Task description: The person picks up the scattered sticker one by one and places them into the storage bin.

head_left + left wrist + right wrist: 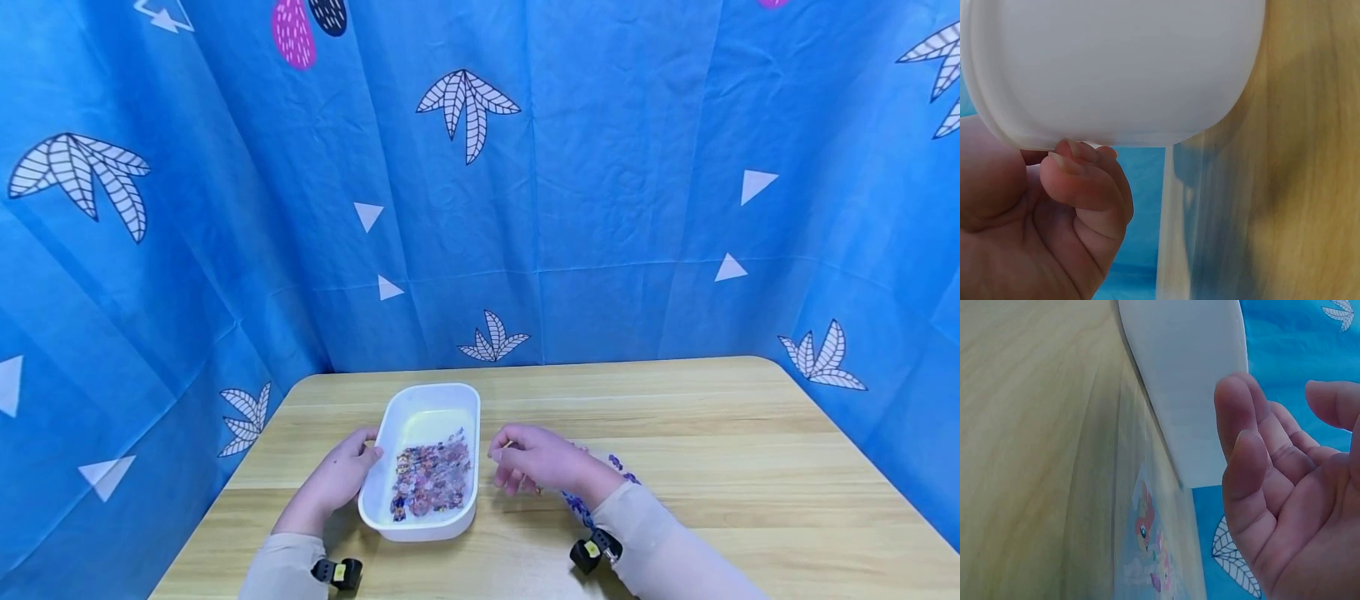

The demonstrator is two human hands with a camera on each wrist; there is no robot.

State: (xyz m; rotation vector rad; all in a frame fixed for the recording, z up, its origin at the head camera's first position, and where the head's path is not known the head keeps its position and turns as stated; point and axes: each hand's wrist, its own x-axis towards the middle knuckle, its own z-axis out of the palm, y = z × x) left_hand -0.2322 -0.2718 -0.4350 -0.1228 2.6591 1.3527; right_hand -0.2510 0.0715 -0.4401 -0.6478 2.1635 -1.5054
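Observation:
A white rectangular plastic tub stands tilted at the left of the table. Many small, glossy, multicoloured pieces, which look like stickers, lie in its near part. My left hand grips the tub's left side, thumb over the rim and fingertips against the outside wall in the left wrist view. Just right of the tub hovers my right hand, fingers loosely curved and thumb apart, with nothing seen between them. Under the right wrist are small purple pieces, partly hidden by the arm.
A flat pony picture lies on the table by the tub in the right wrist view. The wood-grain table reaches back to a blue patterned curtain, which also hangs along both sides.

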